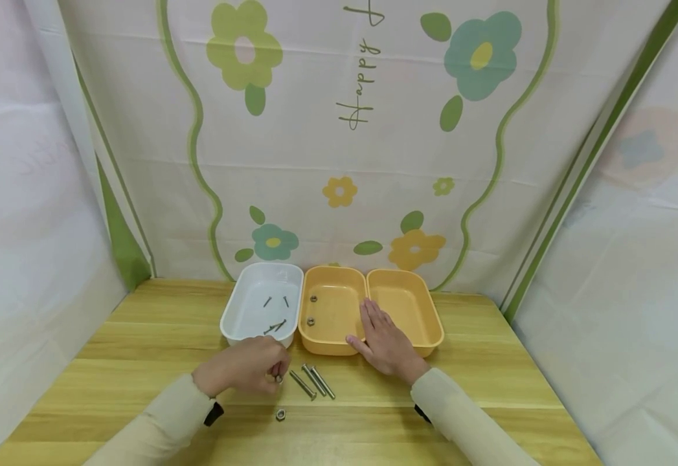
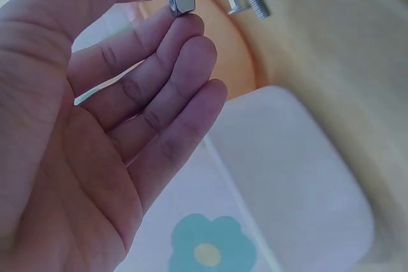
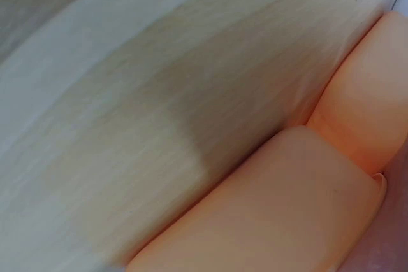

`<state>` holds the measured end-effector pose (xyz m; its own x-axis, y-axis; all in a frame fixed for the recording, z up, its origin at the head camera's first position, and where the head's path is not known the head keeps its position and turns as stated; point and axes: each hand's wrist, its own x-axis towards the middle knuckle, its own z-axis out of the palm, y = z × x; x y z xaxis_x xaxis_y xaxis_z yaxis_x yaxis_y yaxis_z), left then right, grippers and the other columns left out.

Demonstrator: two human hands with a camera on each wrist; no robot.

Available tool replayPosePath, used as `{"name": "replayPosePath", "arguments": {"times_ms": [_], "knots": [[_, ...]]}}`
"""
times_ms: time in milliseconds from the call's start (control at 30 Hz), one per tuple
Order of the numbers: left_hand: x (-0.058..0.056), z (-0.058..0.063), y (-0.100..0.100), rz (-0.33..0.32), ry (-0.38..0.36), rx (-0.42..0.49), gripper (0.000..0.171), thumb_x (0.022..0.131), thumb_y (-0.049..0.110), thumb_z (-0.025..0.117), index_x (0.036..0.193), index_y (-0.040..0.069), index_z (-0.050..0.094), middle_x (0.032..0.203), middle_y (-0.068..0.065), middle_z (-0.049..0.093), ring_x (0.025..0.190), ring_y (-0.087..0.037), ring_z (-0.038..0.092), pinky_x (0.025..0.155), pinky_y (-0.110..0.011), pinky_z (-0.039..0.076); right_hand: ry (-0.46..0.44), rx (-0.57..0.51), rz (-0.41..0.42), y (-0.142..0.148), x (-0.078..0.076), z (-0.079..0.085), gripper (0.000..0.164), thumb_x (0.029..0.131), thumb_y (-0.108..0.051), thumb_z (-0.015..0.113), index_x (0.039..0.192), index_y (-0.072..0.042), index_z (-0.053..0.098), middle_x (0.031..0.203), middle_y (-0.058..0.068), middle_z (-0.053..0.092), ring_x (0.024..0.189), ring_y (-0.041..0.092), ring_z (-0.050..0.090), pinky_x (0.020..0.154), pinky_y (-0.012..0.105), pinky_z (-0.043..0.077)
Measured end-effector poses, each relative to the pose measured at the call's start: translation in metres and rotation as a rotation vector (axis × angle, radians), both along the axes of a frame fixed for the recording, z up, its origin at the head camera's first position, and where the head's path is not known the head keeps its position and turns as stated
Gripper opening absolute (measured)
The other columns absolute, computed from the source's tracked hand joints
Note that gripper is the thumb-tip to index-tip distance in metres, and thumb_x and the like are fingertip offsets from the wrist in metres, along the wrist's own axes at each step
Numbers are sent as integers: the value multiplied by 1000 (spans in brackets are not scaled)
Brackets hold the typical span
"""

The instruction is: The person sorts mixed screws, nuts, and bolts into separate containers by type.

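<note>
Between thumb and fingertip, my left hand [image 1: 247,366] pinches a hex nut [image 2: 184,1], just in front of the white tray [image 1: 232,315]. The other fingers show loosely bent in the left wrist view. Flat over the adjoining rims of the middle yellow-orange tray [image 1: 339,348] and the right yellow-orange tray [image 1: 417,304] lies my right hand [image 1: 386,341], its fingers straight. Three long bolts [image 1: 303,385] lie on the table beside the left hand. A loose nut [image 1: 280,415] sits nearer to me.
Several small screws [image 1: 285,301] lie in the white tray. Two nuts [image 1: 311,321] are at the left side of the middle tray. The trays stand side by side on a wooden table [image 1: 140,336], against a flower-printed cloth [image 1: 315,142] at the back.
</note>
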<state>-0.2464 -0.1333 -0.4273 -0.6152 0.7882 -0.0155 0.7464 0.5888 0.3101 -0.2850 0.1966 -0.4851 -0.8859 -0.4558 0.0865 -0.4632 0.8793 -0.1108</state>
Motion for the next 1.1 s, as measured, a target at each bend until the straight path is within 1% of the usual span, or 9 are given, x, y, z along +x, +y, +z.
{"name": "replayPosePath", "arguments": {"times_ms": [233, 467, 667, 700, 833, 933, 1000, 1100], "knots": [[-10, 12, 8, -7, 77, -6, 18, 75, 9, 82, 80, 17, 68, 74, 10, 60, 68, 1, 47, 61, -17, 45, 2, -8, 3, 0, 0, -1, 89, 111, -62, 27, 167, 5, 10, 177, 24, 11, 166, 35, 13, 133, 53, 24], [-23, 21, 18, -12, 89, 13, 17, 77, 8, 83, 79, 16, 67, 75, 4, 66, 66, 1, 48, 60, -16, 46, 9, -6, 6, 1, 0, -3, 89, 111, -63, 26, 167, 5, 10, 177, 24, 11, 166, 35, 13, 133, 53, 24], [-32, 28, 27, -19, 128, 22, 15, 78, 11, 82, 80, 15, 68, 77, 1, 69, 66, -1, 50, 61, -17, 46, 13, -5, 3, 1, -1, -3, 89, 111, -63, 26, 167, 5, 10, 177, 24, 11, 166, 35, 13, 133, 52, 24], [-34, 29, 29, -22, 131, 28, 14, 78, 10, 81, 80, 14, 68, 77, 0, 70, 66, -1, 50, 61, -17, 46, 16, -5, 3, 1, -1, -3, 89, 111, -63, 26, 167, 5, 10, 176, 24, 12, 166, 35, 13, 133, 52, 24], [-41, 31, 34, -41, 145, 61, 14, 76, 5, 80, 78, 12, 68, 72, 4, 66, 64, 0, 48, 59, -16, 45, 22, -3, 1, 1, -1, -3, 89, 111, -63, 26, 167, 5, 11, 176, 24, 13, 166, 35, 14, 133, 52, 25], [-46, 31, 38, -50, 150, 80, 15, 75, 3, 80, 78, 11, 68, 71, 2, 66, 62, 0, 47, 57, -15, 43, 18, -5, -1, 1, -1, -3, 90, 111, -63, 26, 167, 5, 11, 176, 24, 12, 166, 35, 14, 133, 52, 24], [-50, 31, 40, -46, 154, 85, 15, 76, 4, 81, 78, 11, 68, 72, 0, 67, 62, 0, 47, 56, -15, 43, 15, -9, -1, 0, -1, -3, 90, 111, -63, 26, 167, 5, 11, 176, 24, 12, 166, 35, 14, 133, 52, 24], [-57, 28, 43, -23, 163, 87, 16, 77, 8, 83, 78, 12, 68, 73, 0, 67, 63, -1, 48, 57, -16, 43, 15, -12, -1, 0, -1, -3, 89, 111, -63, 27, 167, 5, 11, 176, 24, 13, 166, 35, 14, 133, 52, 24]]}}
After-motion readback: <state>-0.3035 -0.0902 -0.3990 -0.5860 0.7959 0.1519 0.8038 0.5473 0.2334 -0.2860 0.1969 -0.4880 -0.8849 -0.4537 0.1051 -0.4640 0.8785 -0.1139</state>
